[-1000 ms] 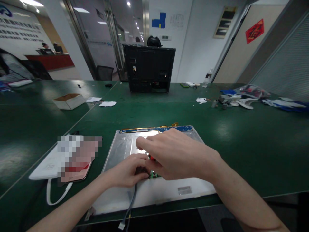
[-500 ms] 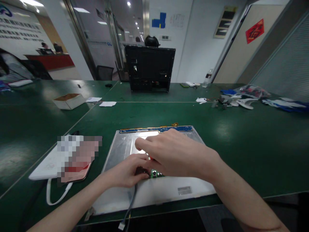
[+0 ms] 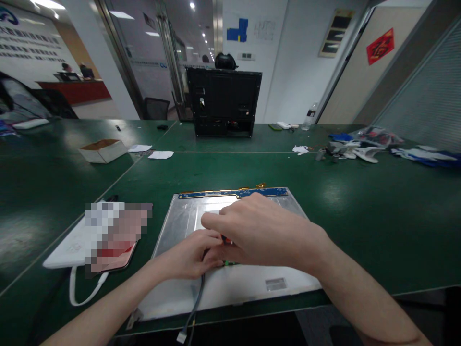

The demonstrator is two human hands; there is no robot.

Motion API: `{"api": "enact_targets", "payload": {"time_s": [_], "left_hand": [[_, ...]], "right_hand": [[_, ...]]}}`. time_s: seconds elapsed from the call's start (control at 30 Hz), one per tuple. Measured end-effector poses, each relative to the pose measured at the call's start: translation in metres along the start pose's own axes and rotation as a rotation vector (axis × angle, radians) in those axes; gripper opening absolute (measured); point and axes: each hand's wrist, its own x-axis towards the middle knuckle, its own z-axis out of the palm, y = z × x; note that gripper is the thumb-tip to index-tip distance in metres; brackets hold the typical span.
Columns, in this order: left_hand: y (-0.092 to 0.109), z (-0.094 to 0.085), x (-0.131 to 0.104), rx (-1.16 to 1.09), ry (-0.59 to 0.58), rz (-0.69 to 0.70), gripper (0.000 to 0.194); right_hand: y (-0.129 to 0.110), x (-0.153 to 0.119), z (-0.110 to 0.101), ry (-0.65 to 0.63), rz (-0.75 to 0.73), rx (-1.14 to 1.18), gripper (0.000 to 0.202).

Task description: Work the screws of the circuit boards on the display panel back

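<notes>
A flat silver display panel (image 3: 173, 226) lies back side up on the table, with a blue circuit strip (image 3: 223, 194) along its far edge. My left hand (image 3: 196, 252) is closed low over the panel. From under its fingers a thin dark cable (image 3: 198, 298) runs to a white connector (image 3: 182, 337) past the near edge. My right hand (image 3: 245, 228) is closed beside it, fingertips meeting the left ones. A small red-orange piece (image 3: 225, 239) shows at its fingers, mostly hidden. Beneath the hands peeks a green circuit board (image 3: 230, 263).
Left of the panel lie a white device (image 3: 68, 245) with a white cable (image 3: 82, 302) and a pink phone-like slab (image 3: 135, 240). Farther off stand an open box (image 3: 104, 151) and a black monitor (image 3: 225, 103). Plastic bags (image 3: 378, 137) and loose parts sit at right.
My right hand has shifted slightly, its fingers turning and lowering at the left fingertips. Less of the green board shows now. My left hand stays almost in place.
</notes>
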Motion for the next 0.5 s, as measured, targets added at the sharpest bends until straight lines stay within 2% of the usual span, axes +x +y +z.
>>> {"api": "enact_targets", "payload": {"time_s": [0.13,0.3,0.43,0.5], "left_hand": [[-0.0007,0.0005,0.0016,-0.073,-0.01,0.011,0.007],[-0.0036,0.0021,0.0005,-0.078,-0.016,0.041,0.008],[-0.0036,0.0007,0.0002,-0.057,-0.024,0.04,0.005],[-0.0035,0.0004,0.0002,-0.03,-0.022,0.039,0.004]], "right_hand": [[0.0014,0.0008,0.0011,0.019,0.047,-0.078,0.012],[-0.0011,-0.0021,-0.0008,0.026,0.001,-0.034,0.007],[-0.0032,-0.0043,-0.0019,-0.011,-0.058,0.024,0.015],[-0.0028,-0.0041,-0.0006,-0.006,-0.036,0.006,0.017]]}}
